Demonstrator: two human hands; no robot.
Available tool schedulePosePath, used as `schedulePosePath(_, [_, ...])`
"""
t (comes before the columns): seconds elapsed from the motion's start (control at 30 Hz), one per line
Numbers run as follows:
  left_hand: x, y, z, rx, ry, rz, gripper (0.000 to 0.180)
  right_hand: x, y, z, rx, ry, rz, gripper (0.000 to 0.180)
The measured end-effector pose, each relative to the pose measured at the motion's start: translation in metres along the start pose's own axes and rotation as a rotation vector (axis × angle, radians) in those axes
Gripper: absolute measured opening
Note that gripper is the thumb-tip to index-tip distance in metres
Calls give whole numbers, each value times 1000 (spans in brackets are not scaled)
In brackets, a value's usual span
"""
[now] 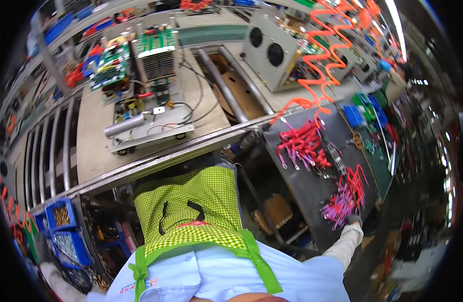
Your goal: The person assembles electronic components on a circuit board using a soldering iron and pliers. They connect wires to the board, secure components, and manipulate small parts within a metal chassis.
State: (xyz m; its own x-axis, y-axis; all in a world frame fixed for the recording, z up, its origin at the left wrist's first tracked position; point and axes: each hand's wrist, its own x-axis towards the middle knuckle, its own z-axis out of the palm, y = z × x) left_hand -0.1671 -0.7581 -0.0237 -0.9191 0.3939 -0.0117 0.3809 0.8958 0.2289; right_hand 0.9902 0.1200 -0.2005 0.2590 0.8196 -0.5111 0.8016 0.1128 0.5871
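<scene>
My right hand (pixel 353 220), in a dark glove, rests at the near end of a bundle of red and purple cables (pixel 344 201) with ring terminals. Its fingers are too small and dark to make out. Down at the left edge, my left hand (pixel 42 250) is beside a blue bin of silvery small parts (pixel 67 247); its fingers do not show clearly. Another blue bin (pixel 61 215) holds brass-coloured parts. In front of me, an open electronic assembly (pixel 151 121) with green circuit boards, a finned heat sink and a silver cylinder stands on a board.
A second heap of red cables (pixel 304 143) lies on the dark side table (pixel 297 186). Orange coiled hoses (pixel 312 60) hang above it. A grey housing with two round fans (pixel 271 48) stands at the back right. Metal rollers (pixel 50 151) line the bench.
</scene>
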Motion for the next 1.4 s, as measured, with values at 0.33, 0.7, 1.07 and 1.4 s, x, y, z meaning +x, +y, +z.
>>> schedulePosePath(0.33, [54,447,132,-1879,-600,58,22,-67,-38,-51,683,195,592,50])
schedulePosePath(0.7, [-67,719,240,-1329,-1376,1017,19,-14,48,47,479,156,725,34])
schedulePosePath(1.07, [-86,753,265,-1306,-1747,509,21,-2,29,9,34,57,62,47])
schedulePosePath(1.4, [-20,757,171,-1100,-894,1189,32,-273,-95,-270,1518,1234,-149,35])
